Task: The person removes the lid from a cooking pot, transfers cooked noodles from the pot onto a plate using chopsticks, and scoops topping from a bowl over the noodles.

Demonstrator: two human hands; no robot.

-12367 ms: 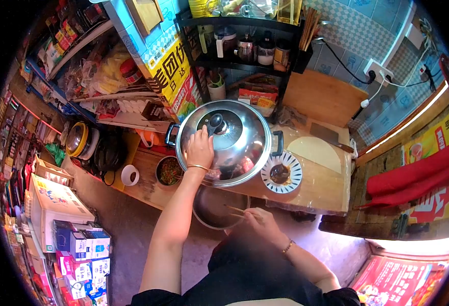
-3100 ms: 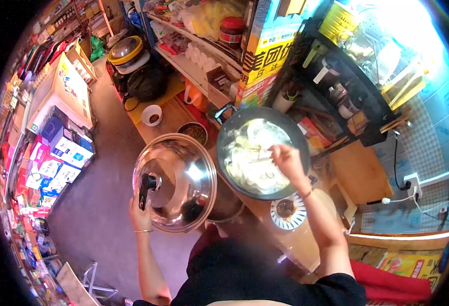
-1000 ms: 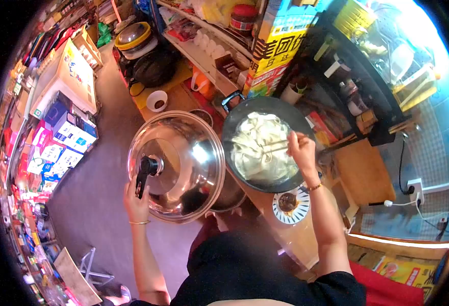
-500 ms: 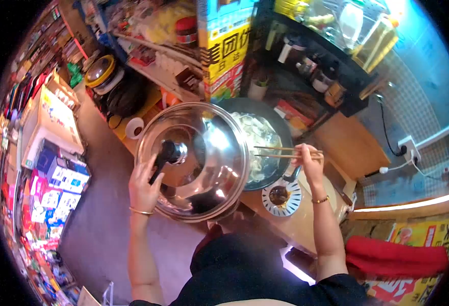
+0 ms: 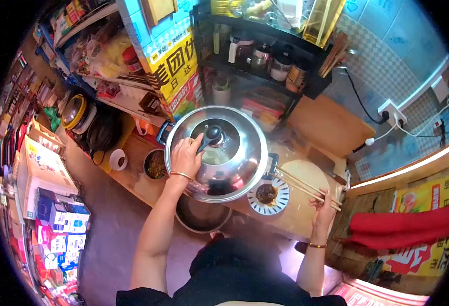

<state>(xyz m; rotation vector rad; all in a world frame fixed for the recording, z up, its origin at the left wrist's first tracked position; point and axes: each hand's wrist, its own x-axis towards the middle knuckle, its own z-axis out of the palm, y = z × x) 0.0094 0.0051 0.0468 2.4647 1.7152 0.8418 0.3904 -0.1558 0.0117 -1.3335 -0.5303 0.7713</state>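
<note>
A large steel lid [image 5: 250, 153] with a glass centre lies on the pot [image 5: 164, 132], whose side handles stick out. My left hand [image 5: 186, 158] is closed round the lid's black knob handle [image 5: 213, 135]. To the right, my right hand [image 5: 325, 206] holds a pair of long chopsticks [image 5: 300, 185] that reach back toward the pot's right handle. Below them sits a striped white plate [image 5: 281, 202] with dark sauce [image 5: 266, 193]. Left of the pot are a bowl of chopped food [image 5: 155, 164] and a small white bowl [image 5: 118, 160]. The pot's contents are mostly hidden.
A dark round pan [image 5: 203, 214] is below the counter's front edge. A round flat board [image 5: 306, 176], a knife [image 5: 322, 162] and an upright wooden board [image 5: 322, 125] are at the right. Behind stands a black rack [image 5: 260, 71]. Red cloth [image 5: 405, 228] hangs at the far right.
The lid has moved from beside the pot onto it, covering the white food. My right hand and its chopsticks have moved away from the pot to the right. The view has turned.
</note>
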